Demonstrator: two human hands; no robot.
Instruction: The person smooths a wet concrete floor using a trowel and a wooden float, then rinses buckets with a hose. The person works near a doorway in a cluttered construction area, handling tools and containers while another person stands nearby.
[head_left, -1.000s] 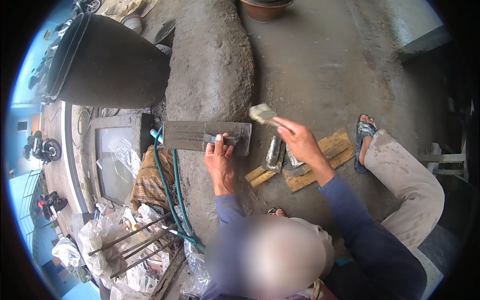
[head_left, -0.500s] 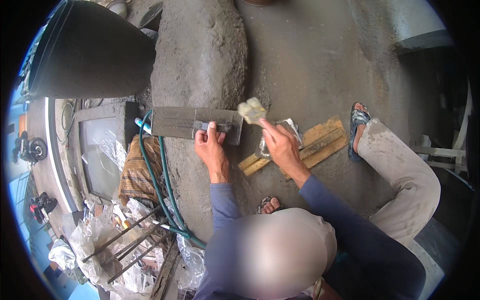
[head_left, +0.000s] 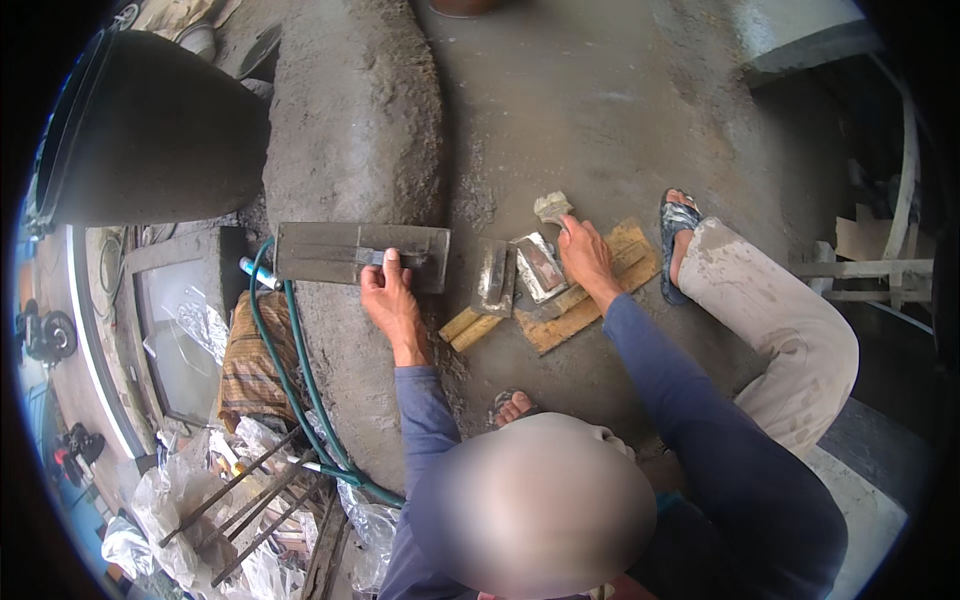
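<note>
My left hand (head_left: pixel 392 308) is closed on a long rectangular plastering trowel (head_left: pixel 310 253), thumb on its handle, above the rough cement ledge. To the right, my right hand (head_left: pixel 588 255) is closed round the handle of a brush (head_left: pixel 552 207) with pale, clumped bristles. A gap lies between the brush and the long trowel. Below the brush rest two smaller trowels, a grey one (head_left: pixel 478 290) and a cement-smeared one (head_left: pixel 528 258). The smeared one overlaps a yellowish wooden board (head_left: pixel 553 333), partly hidden by my right hand and forearm.
A cement ledge (head_left: pixel 350 120) runs away from me beside wet grey floor (head_left: pixel 580 110). At left are a big black tub (head_left: pixel 160 130), a green hose (head_left: pixel 292 350), a striped sack (head_left: pixel 258 360), plastic bags (head_left: pixel 180 500) and protruding metal rods (head_left: pixel 255 517). Pale bars (head_left: pixel 865 270) stand at right.
My right hand has moved the brush rightward, away from the long trowel's end. Both smaller trowels now show. My left hand still holds the long trowel. The whole view has shifted.
</note>
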